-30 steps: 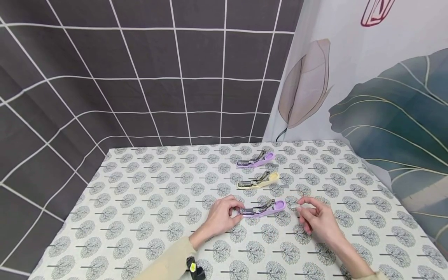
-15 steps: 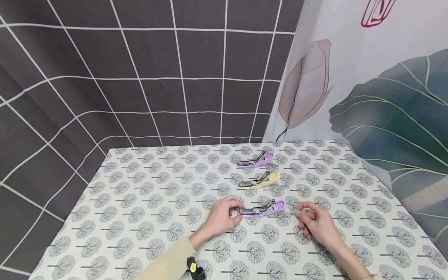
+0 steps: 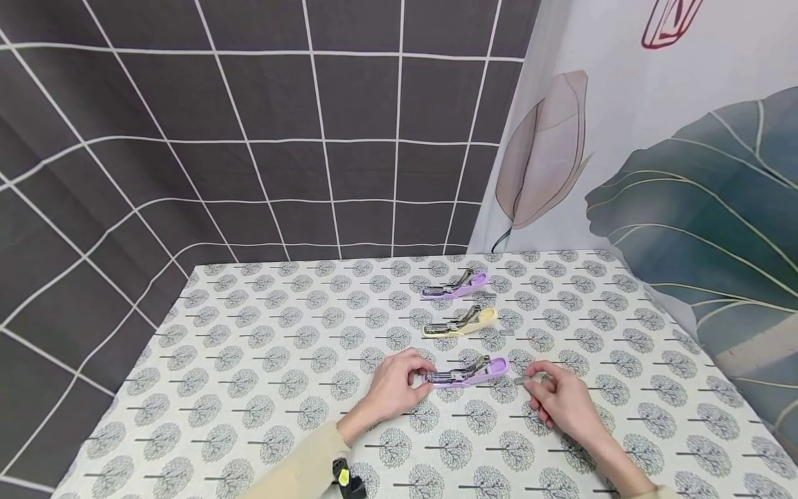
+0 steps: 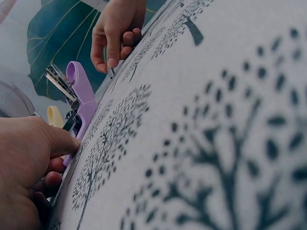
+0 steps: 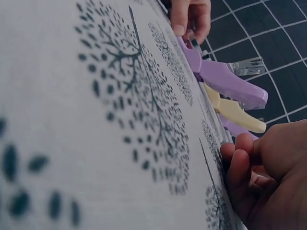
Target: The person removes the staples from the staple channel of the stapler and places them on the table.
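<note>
Nearest of the staplers, an opened purple stapler (image 3: 479, 373) lies on the tablecloth with its metal parts swung up at an angle. My left hand (image 3: 401, 383) grips its left end, the thumb along the near side in the left wrist view (image 4: 85, 103). To the right of the stapler, my right hand (image 3: 564, 400) pinches a small grey staple strip (image 3: 520, 380) between thumb and forefinger. The strip points left toward the stapler's raised purple end, with a short gap between them. In the right wrist view, the fingers (image 5: 240, 165) hide the strip.
Behind lie an opened yellow stapler (image 3: 466, 324) and another opened purple stapler (image 3: 457, 286), roughly parallel. Beside each is a grey staple strip, one near the yellow stapler (image 3: 507, 333). A dark grid curtain (image 3: 349, 173) hangs behind the tree-patterned tablecloth (image 3: 249, 388).
My right hand has shifted slightly, bringing the staple strip a little nearer to me and turning it flatter. My left hand and the purple stapler have stayed in place.
</note>
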A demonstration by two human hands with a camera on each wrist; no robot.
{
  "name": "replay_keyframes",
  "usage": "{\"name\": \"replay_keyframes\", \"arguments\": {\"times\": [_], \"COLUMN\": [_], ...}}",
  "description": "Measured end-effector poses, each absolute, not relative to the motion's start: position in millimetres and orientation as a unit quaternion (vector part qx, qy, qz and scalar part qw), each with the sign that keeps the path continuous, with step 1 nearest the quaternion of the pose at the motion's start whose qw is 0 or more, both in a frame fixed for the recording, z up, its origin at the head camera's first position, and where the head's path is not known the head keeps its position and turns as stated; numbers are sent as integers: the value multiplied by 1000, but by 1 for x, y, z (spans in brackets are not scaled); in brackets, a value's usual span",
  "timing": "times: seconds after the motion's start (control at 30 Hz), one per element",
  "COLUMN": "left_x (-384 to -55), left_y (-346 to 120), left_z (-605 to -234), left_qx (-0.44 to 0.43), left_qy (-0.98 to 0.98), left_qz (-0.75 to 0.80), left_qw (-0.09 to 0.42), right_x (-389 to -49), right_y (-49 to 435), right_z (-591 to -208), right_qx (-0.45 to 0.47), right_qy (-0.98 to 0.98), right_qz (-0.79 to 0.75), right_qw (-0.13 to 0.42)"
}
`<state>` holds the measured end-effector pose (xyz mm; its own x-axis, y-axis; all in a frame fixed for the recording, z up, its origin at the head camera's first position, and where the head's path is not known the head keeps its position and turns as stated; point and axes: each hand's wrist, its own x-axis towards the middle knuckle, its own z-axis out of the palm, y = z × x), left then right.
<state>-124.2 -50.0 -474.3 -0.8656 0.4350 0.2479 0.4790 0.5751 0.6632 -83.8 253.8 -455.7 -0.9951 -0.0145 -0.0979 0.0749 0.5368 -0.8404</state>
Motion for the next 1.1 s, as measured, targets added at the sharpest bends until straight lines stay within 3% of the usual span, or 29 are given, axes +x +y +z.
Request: {"name": "replay_keyframes", "arguments": {"times": [0.43,1.1], "left_x": [-124,-125], "left_y": [-49,-49], "left_z": [-474,-473], "left_qx": [-258,-260], "left_qy": [-887,-889], "left_qz": [-382,-376], "left_qw": [32,27], "right_x": [-85,-84], "right_y": [250,249], "right_z": [-448,-445], "right_qx": [21,5], "right_qy": [898,916], "right_qz": [-435,-398], "right_qw": [65,50]}}
